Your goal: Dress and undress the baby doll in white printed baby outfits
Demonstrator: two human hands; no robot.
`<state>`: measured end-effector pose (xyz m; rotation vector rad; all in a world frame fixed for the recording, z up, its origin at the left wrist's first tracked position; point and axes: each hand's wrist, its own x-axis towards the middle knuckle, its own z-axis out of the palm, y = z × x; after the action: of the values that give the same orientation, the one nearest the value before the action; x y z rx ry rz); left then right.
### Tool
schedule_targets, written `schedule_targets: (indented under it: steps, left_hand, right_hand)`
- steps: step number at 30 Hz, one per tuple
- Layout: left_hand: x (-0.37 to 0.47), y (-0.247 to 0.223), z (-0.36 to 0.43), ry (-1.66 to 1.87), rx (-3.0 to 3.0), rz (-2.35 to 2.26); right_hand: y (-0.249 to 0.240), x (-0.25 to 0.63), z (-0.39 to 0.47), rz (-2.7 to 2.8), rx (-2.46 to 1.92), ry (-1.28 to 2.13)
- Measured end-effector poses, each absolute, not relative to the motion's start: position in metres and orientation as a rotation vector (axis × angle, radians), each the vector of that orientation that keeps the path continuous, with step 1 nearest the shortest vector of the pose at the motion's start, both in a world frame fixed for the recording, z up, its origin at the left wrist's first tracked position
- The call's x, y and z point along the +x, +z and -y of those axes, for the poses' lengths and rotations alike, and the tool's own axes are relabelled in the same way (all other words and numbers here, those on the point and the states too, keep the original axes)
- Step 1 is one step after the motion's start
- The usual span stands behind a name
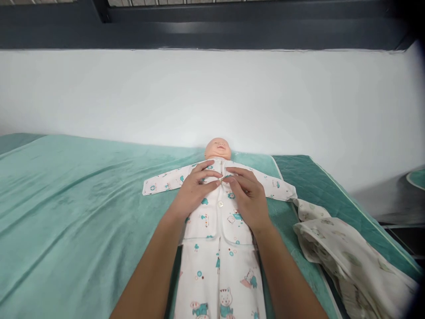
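A baby doll [218, 149] lies on its back, dressed in a white long-sleeved top [202, 221] with teal prints. White printed trousers [202, 274] cover its legs. My left hand [198, 186] is closed at the chest, its thumb and forefinger pinching the front edge of the top by a small button. From the other side my right hand [249, 192] pinches the facing edge, fingertips almost touching those of the left. Below the hands a round white button [221, 204] shows on the front. The fingertips partly hide the upper button.
The doll lies on a light green sheet [83, 212], over a darker green quilted mat [308, 181] at right. A crumpled white printed cloth [352, 257] lies at the lower right, close to the doll's sleeve. Behind stands a white wall [166, 97] below a dark frame [212, 31].
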<state>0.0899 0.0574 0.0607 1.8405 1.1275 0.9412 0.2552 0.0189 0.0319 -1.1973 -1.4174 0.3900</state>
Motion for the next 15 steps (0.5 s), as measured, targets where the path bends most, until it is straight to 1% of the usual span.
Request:
schedule_targets:
  steps: [15]
  left_hand:
    - [0.0949,0.0554,-0.0573,0.976,1.862,-1.138]
  right_hand:
    - [0.0271,0.2548,-0.0221,1.333,-1.174,0.440]
